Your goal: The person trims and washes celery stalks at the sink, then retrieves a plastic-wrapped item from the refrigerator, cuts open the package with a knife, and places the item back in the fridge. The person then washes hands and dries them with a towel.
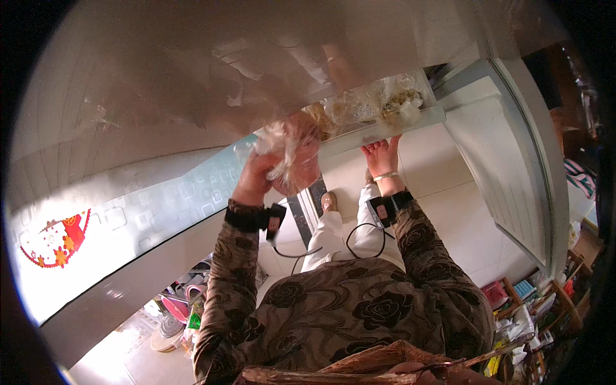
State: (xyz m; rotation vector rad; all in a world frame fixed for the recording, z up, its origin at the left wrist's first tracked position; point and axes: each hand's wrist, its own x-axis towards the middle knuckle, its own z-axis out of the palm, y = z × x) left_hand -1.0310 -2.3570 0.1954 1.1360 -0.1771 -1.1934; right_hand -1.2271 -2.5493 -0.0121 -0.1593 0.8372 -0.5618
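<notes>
My left hand (255, 175) grips a clear plastic bag (294, 156) with something pinkish inside, perhaps meat, held just left of an open clear drawer. The motion blurs it, so the contents are hard to make out. Under the front edge of the drawer (394, 132) is my right hand (382, 156), its fingers touching the rim and the thumb spread apart. Crumpled plastic bags with yellowish-brown food (399, 103) fill the part of the drawer that shows. A glossy appliance front, likely an upper fridge door (192, 86), hangs above and hides the rest.
An open lower door (505, 159) swings out on my right. To the left runs a frosted glass panel (192, 192) with a red decoration (62, 238). Shelves crowded with goods (529, 308) stand behind right; household items (175, 310) sit on the floor behind left.
</notes>
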